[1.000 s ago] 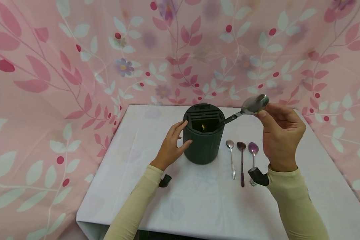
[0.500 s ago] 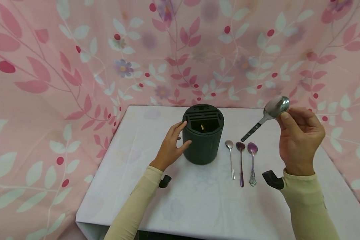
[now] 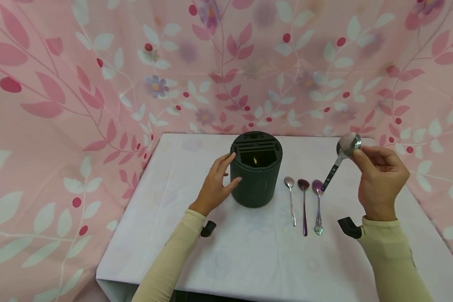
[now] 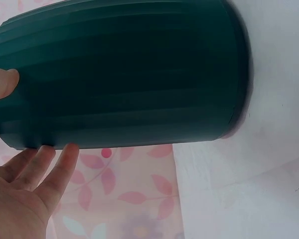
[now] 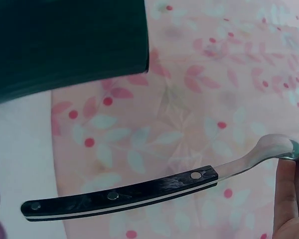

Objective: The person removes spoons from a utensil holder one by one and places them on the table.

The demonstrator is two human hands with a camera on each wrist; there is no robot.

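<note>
With twelve o'clock taken as the far side, a dark green container (image 3: pixel 253 188) is seen upright on the tabletop (image 3: pixel 245 251), which is covered by a white cloth. Its top is divided by narrow slots and a larger opening, inside which a small yellow spot can be made out.

The container is touched from its eight o'clock side by the left hand (image 3: pixel 213 184): the fingers are extended and spread from the thumb, with fingertips laid against the wall near the rim.

At three o'clock from the container, well apart from it, a spoon with a black riveted handle (image 5: pixel 162 187) is held in the air by the right hand (image 3: pixel 383 180). Its shiny bowl is pinched at the edge by thumb and fingers, and the handle is pointed down towards seven o'clock. In the head view the purple spoon's bowl is slightly overlapped by the handle's end.

At four o'clock from the container, three slender spoons are laid in a row, bowls towards twelve: a silver spoon (image 3: pixel 292 203), a dark brown spoon (image 3: pixel 304 205) and a purple spoon (image 3: pixel 318 207) with an ornate handle end. The far side is backed by a pink floral curtain (image 3: pixel 245 92).
</note>
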